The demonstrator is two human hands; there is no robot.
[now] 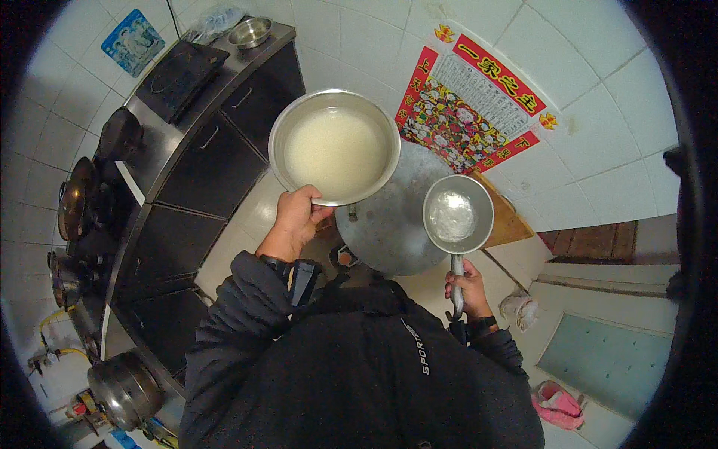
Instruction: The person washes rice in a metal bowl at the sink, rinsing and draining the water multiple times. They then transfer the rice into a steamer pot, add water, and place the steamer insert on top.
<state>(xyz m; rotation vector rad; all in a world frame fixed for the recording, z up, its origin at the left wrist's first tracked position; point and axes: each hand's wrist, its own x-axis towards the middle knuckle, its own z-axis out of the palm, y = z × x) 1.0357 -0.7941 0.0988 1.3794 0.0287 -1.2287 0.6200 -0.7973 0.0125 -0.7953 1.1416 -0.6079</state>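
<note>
A wide metal bowl (277, 142) and a long-handled metal dipper (483, 213), both carried aloft by a person in a dark padded jacket. The left hand (294, 217) grasps the bowl by its near rim, thumb over the edge and fingers beneath; the right hand (469, 288) is wrapped around the dipper's handle, below the cup. Neither vessel is set down: from here both overlap a large round grey cover (404, 232), the bowl across its far-left edge, the dipper across its right edge, with clear space between the two rims. The bowl holds a broad layer of pale grain-like contents (336, 146), apparently under liquid, though how deep cannot be told; the dipper holds what looks like clear water (452, 215). As to progress, the filling of both vessels appears done to at least some degree, and both are gripped and lifted; no stream runs between them, so any transfer of the dipper's load seems not under way. Emptying the dipper and setting both vessels down remain undone. To the left runs a steel-topped surface (170, 138), a small metal bowl (250, 32) at its far corner, a flat black cooktop (182, 79) just nearer along it, and a dark pan (120, 135) by its left edge.
</note>
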